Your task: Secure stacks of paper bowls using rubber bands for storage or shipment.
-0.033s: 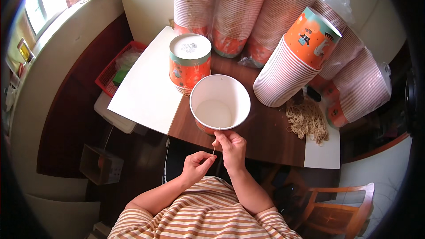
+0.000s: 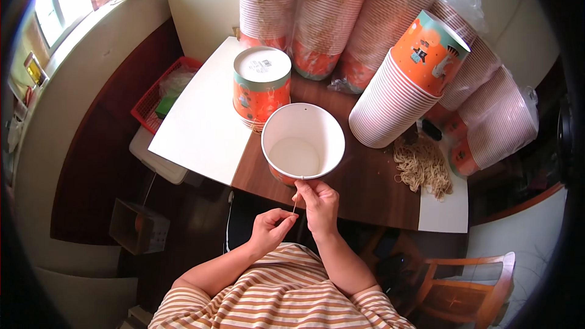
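Observation:
A white-lined paper bucket (image 2: pixel 326 146) with an orange outside stands upright at the near edge of the table, its mouth facing me. A thin beige cord (image 2: pixel 295 205) hangs from the near side of its rim. My right hand (image 2: pixel 321 208) pinches the cord just under the rim, thumb and fingertips close against the bucket. Lower and to the left, my left hand (image 2: pixel 272 231) is closed in a pinch on the cord's lower end. Behind the bucket, slightly left, stands a short stack of upside-down orange buckets (image 2: pixel 262 94), with bits of cord at its base.
A tall leaning stack of buckets (image 2: pixel 390 100) stands at the right, beside a heap of beige cords (image 2: pixel 423 167). Several plastic-wrapped bucket stacks (image 2: pixel 320 18) line the back of the brown and white table (image 2: pixel 201 116). A red basket (image 2: pixel 146 106) is at the left, a wooden chair (image 2: pixel 457 298) at lower right.

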`<move>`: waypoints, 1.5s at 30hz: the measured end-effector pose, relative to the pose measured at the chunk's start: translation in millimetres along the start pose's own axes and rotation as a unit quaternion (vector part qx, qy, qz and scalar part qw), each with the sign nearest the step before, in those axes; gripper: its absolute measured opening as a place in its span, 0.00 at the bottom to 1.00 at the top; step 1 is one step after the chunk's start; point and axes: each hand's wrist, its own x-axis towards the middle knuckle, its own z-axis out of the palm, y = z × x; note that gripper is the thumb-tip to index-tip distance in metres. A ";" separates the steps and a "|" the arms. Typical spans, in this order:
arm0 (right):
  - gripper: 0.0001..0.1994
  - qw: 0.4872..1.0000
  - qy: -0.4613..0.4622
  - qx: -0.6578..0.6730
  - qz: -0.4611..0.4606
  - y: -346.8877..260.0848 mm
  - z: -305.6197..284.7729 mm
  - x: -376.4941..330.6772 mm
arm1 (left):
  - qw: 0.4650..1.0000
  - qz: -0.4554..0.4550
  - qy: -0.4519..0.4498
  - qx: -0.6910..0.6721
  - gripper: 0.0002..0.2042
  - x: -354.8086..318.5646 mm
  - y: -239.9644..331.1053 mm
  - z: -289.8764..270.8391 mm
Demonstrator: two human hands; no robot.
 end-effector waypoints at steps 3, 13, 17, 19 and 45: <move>0.07 1.000 0.002 -0.011 -0.008 3.2 -3.1 0.2 | 0.999 -0.025 -0.012 -0.018 0.05 -1.1 1.0 0.3; 0.09 0.985 0.083 -0.050 -0.141 8.7 -57.6 19.3 | 0.960 -0.221 -0.143 -0.092 0.11 -23.3 -14.5 -36.3; 0.13 0.801 0.122 -0.361 -0.462 -7.0 -61.6 -9.4 | 0.939 -0.263 -0.200 -0.101 0.11 -22.3 -8.0 -50.0; 0.13 0.793 -0.072 -0.351 -0.494 -11.9 -55.7 -32.9 | 0.931 -0.255 -0.245 -0.096 0.12 -14.9 5.9 -53.9; 0.18 0.779 -0.236 -0.503 -0.289 -50.6 -73.5 -28.7 | 0.894 -0.280 -0.328 -0.121 0.13 8.7 47.6 -79.9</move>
